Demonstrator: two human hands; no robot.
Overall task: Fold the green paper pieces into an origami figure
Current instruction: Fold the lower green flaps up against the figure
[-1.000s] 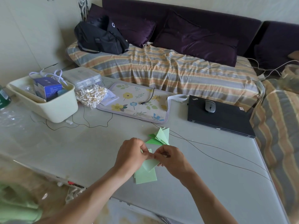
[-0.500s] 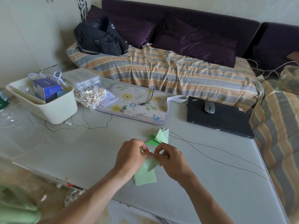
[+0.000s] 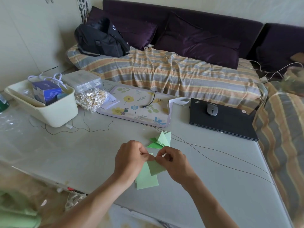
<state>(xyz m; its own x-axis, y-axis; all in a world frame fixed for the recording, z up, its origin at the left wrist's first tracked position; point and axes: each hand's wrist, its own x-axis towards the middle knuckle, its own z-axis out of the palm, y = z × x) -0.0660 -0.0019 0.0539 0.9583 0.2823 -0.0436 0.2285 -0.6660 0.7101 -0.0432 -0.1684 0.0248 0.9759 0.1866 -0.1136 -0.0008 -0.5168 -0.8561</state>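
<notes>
Head view: two hands meet over a grey table (image 3: pixel 65 153), taken here as the landmark.
Left hand (image 3: pixel 130 160): fingers curled, thumb and fingertips pinching the top edge of a green paper (image 3: pixel 155 167), near the table's front edge.
Right hand (image 3: pixel 174 163): fingers curled, pinching the same paper from the other side; the two hands touch at the pinch.
Green paper: held just above the table, hanging tilted between the hands.
Sheets (image 3: pixel 146 181): flat green pieces on the table under the hands, partly covered by the held paper.
Folded pieces (image 3: pixel 162 139): green triangles on the table just beyond the hands.
Laptop (image 3: pixel 222 119): closed, at the table's far right, a mouse (image 3: pixel 212 109) on it.
Mat (image 3: pixel 138 104): floral, at the table's far middle.
Tub (image 3: pixel 49 109): cream, at the table's far left.
</notes>
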